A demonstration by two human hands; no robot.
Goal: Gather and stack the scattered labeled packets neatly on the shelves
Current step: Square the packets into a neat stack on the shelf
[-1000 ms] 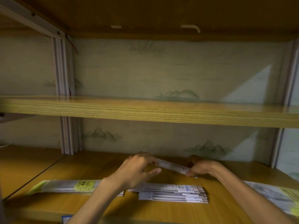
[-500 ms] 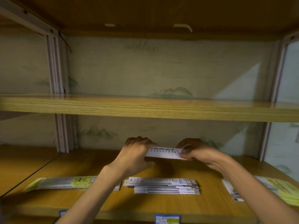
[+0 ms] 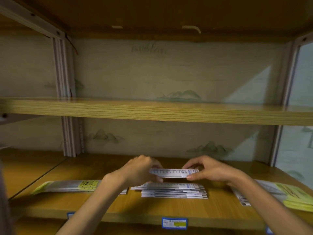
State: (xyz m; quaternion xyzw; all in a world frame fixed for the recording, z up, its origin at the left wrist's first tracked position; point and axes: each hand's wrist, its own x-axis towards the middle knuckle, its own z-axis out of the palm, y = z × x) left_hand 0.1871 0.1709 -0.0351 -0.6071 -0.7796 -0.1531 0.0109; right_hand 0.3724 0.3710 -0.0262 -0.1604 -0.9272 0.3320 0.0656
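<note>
Wooden shelf point(image 3: 118, 207) carries three packet stacks point(image 3: 174, 191) (one central).

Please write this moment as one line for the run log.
left hand: holds packet | right hand: holds packet | packet: level, above middle stack | lower shelf

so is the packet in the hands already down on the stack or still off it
Off it. The packet is pinched level between the left hand and right hand, with bare shelf visible between it and the stack.
</note>
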